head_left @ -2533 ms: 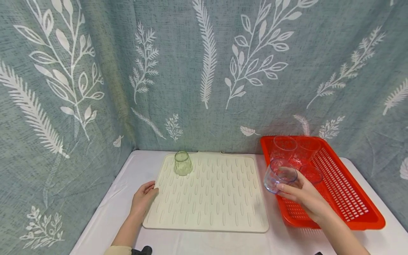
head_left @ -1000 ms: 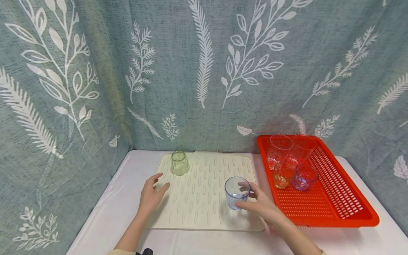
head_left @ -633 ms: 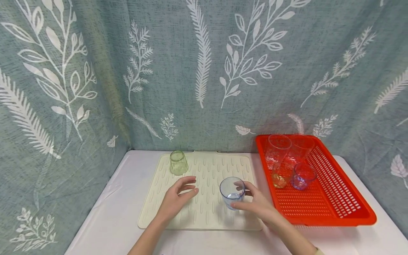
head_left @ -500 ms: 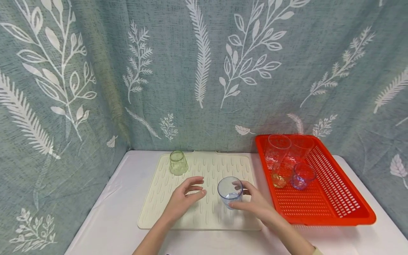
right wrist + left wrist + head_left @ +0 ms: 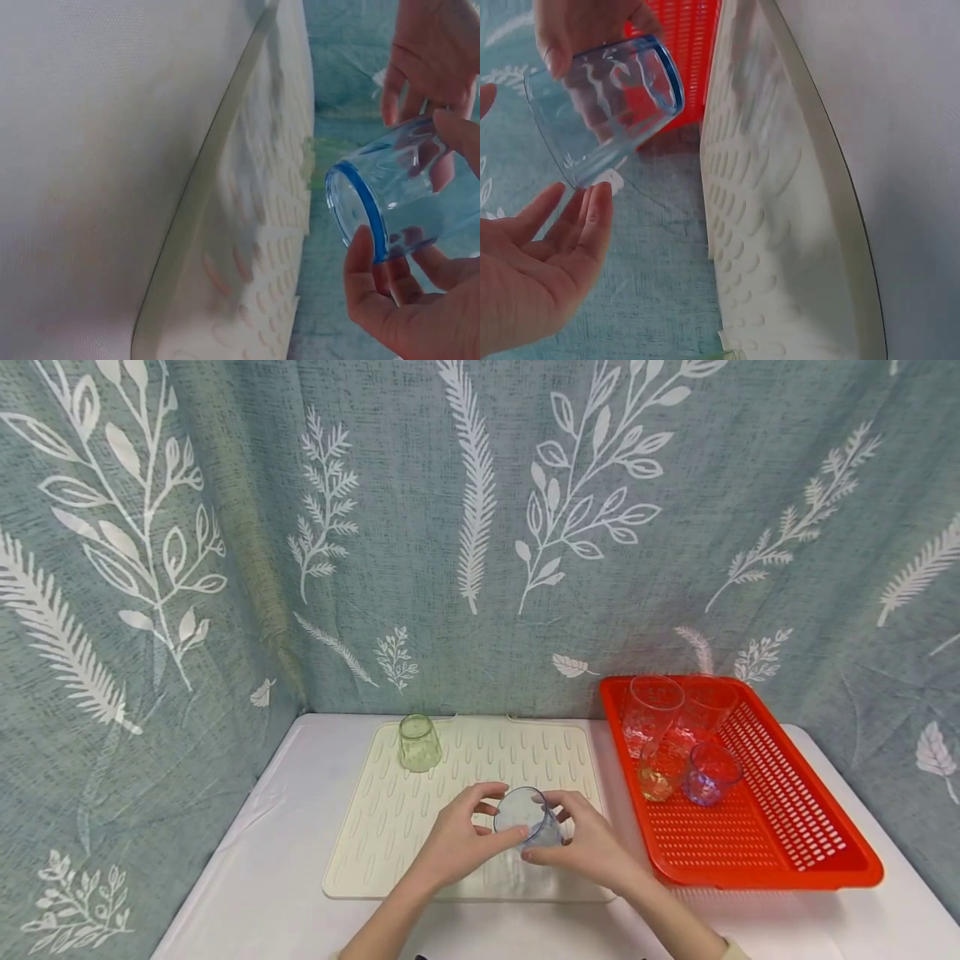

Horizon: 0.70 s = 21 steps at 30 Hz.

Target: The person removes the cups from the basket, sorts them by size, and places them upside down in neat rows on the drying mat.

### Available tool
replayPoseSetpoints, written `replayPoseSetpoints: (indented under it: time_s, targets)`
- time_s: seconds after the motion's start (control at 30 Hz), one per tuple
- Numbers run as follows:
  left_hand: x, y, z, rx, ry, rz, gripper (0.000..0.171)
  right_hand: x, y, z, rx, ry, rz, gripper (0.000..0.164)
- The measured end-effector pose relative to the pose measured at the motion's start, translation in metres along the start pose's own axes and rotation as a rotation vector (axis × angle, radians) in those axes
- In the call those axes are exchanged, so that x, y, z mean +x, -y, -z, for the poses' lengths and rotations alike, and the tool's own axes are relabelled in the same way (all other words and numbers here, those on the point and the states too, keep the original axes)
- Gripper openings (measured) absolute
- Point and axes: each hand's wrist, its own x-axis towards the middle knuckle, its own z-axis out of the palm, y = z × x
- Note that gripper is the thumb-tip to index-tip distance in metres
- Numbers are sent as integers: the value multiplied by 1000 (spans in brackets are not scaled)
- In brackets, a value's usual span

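A blue-tinted drinking glass (image 5: 517, 814) is tilted above the cream draining mat (image 5: 390, 827), mouth towards my left hand. My right hand (image 5: 592, 847) holds it near its base; in the right wrist view those fingers (image 5: 375, 292) curl at the thick blue base. My left hand (image 5: 461, 839) is at the mouth end, fingers spread loosely. Its fingertips (image 5: 596, 196) meet the rim in the left wrist view, and its thumb stands apart from the glass there. A green glass (image 5: 419, 745) stands narrow end up at the mat's back left.
On the right is a red perforated basket (image 5: 772, 878). Inside it are tall clear glasses (image 5: 651, 714), a yellowish glass (image 5: 658, 783) and a purple-blue glass (image 5: 708, 781). A patterned curtain (image 5: 450, 568) hangs behind the white table (image 5: 262, 843).
The right hand has carried the blue glass from the basket over the mat, then tilted it from upright. The left hand has moved right from the mat's left edge to the glass's mouth.
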Motion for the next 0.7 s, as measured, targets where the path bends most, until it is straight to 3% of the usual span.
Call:
replayPoseSetpoints:
  time_s: [0.4,0.57,0.7]
  targets:
    - [-1,5,-7,110,-5,-37,66,-5,0,-6,-138,-18,156,66]
    - [-1,9,-8,95,-18,-45,64,-7,-1,-6,-140,-19,150,68]
    - [0,13,-7,50,-35,-15,62,-7,-1,-6,-111,-20,160,68]
